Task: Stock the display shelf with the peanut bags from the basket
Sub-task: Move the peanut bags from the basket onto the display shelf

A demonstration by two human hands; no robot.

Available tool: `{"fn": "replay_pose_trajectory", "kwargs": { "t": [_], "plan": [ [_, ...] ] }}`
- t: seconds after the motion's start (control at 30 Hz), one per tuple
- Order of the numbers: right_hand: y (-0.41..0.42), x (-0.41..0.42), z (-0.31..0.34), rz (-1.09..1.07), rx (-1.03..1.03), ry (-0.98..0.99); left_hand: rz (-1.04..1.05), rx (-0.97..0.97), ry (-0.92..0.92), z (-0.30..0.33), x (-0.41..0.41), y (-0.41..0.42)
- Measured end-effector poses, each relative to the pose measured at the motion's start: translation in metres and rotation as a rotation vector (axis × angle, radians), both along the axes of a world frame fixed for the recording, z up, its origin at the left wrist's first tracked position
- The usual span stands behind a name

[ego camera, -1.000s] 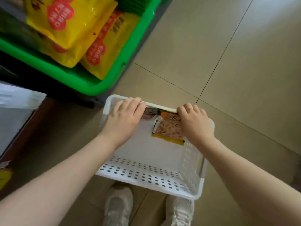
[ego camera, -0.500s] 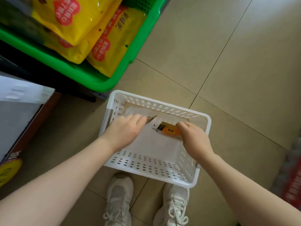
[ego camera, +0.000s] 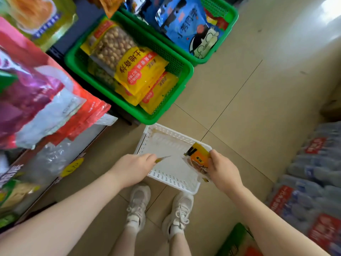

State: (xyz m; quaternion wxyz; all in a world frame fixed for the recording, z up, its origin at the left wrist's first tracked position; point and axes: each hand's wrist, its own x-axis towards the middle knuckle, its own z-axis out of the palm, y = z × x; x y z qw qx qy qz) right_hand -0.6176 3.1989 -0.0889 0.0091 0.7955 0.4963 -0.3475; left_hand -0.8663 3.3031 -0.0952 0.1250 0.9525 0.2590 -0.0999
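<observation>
a green plastic crate (ego camera: 186,71) sits on a beige tiled floor (ego camera: 258,100), filled with yellow snack bags (ego camera: 140,72) and a clear bag of round nuts (ego camera: 112,45). behind it, to its right, a second green crate (ego camera: 228,19) holds blue snack bags (ego camera: 186,24). left of the first crate lie a red and purple bag (ego camera: 36,93) and, further back, a green-edged bag (ego camera: 42,19). well to its right, wrapped packs of bottled water (ego camera: 313,182) are stacked. nearer the viewer, two white sneakers (ego camera: 138,204) stand on the floor.
</observation>
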Motion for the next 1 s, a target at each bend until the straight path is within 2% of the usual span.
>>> {"fn": "replay_pose_trajectory", "kwargs": {
  "t": [0.2, 0.33, 0.43, 0.57, 0.77, 1.0],
  "plan": [
    [0.033, 0.002, 0.143, 0.063, 0.231, -0.011, 0.173, 0.096, -0.140, 0.140, -0.015, -0.001],
    [0.059, -0.003, 0.251, 0.306, 0.385, -0.045, 0.259, 0.219, -0.227, 0.262, -0.036, -0.002],
    [0.078, -0.025, 0.333, 0.457, 0.568, 0.055, 0.309, 0.358, -0.297, 0.352, -0.063, -0.011],
    [0.111, -0.086, 0.433, 0.611, 0.799, 0.176, 0.383, 0.604, -0.267, 0.456, -0.116, -0.032],
    [0.148, -0.206, 0.554, 0.852, 1.233, 0.097, 0.429, 0.939, -0.141, 0.558, -0.224, -0.065],
    [0.167, -0.363, 0.651, 1.012, 1.452, -0.026, 0.528, 1.205, -0.085, 0.651, -0.353, -0.095]
  ]
}}
